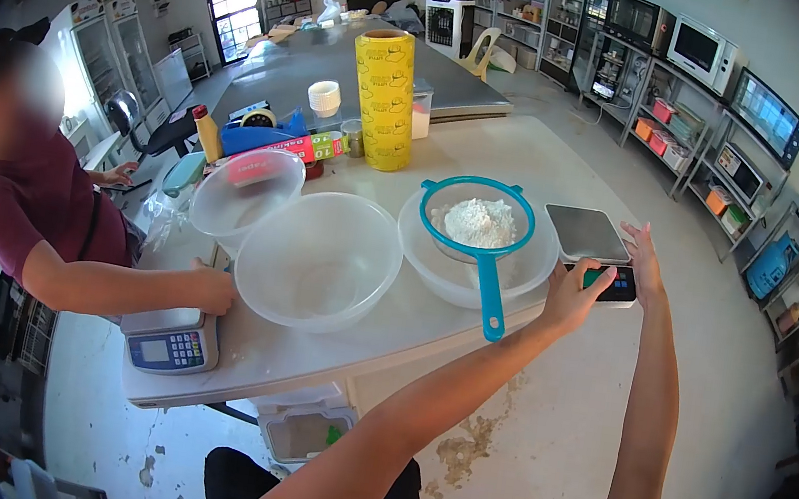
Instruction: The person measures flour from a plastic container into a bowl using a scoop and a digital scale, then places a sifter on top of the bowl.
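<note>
L hand (570, 297) comes slanting from the left, fingers bent at front of the scale (586, 234); if it grips, I can't tell. R hand (646, 257), forearm almost vertical, has fingers spread wide at its right side. Scale w/ flat metal plate is on table (572, 166), near 1 round translucent bowl (455, 289), blue sieve (489, 292), powdery white heap (481, 223).

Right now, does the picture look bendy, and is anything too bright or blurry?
Head view: the white microwave leans, corners go black; head view: the barred door glares white; head view: the other person's face is blurred, the black scale clearer.
</note>
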`<action>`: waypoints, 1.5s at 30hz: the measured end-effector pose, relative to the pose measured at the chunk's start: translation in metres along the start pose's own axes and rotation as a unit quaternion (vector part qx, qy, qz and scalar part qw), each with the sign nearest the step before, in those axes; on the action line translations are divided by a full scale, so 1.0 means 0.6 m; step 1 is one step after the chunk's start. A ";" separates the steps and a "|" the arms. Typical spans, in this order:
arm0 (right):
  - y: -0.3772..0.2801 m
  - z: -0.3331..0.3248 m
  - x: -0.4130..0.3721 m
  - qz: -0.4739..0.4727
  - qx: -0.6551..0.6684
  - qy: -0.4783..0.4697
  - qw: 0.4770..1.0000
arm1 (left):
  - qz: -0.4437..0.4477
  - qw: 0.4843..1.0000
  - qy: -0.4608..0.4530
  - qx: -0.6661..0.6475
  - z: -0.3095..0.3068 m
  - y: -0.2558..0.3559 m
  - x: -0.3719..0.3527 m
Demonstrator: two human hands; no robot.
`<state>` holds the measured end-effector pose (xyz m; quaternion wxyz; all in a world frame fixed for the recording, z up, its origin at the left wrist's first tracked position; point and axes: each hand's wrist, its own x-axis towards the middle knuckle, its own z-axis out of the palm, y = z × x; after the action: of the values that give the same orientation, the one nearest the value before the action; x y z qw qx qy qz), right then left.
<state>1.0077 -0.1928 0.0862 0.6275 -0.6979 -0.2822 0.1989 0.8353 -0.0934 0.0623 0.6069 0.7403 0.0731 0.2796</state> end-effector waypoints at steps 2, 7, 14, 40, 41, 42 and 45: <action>0.002 0.009 0.017 -0.011 -0.010 -0.019 1.000 | 0.045 0.995 0.064 0.064 0.006 -0.012 0.001; 0.040 0.015 0.065 -0.020 0.037 -0.016 0.999 | -0.017 0.997 0.064 0.027 -0.006 -0.013 0.017; 0.051 0.036 0.046 -0.190 0.006 0.281 0.941 | 0.040 0.984 0.133 0.115 0.001 -0.015 -0.027; -0.178 0.344 -0.170 -0.046 -0.513 -0.034 0.857 | -0.158 0.956 0.008 0.248 -0.398 -0.008 -0.917; -0.178 0.345 -0.162 -0.043 -0.516 -0.035 0.854 | -0.154 0.958 0.013 0.242 -0.408 -0.007 -0.926; -0.177 0.344 -0.159 -0.071 -0.528 0.021 0.846 | -0.158 0.959 0.010 0.236 -0.417 -0.002 -0.936; -0.172 0.340 -0.171 -0.138 -0.536 0.089 0.828 | -0.148 0.946 0.039 0.284 -0.450 -0.001 -0.959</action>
<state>0.7858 -0.0977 0.1529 0.1987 -0.8932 -0.3802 -0.1350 0.2202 -0.1195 -0.0964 0.4024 0.8516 0.2821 0.1824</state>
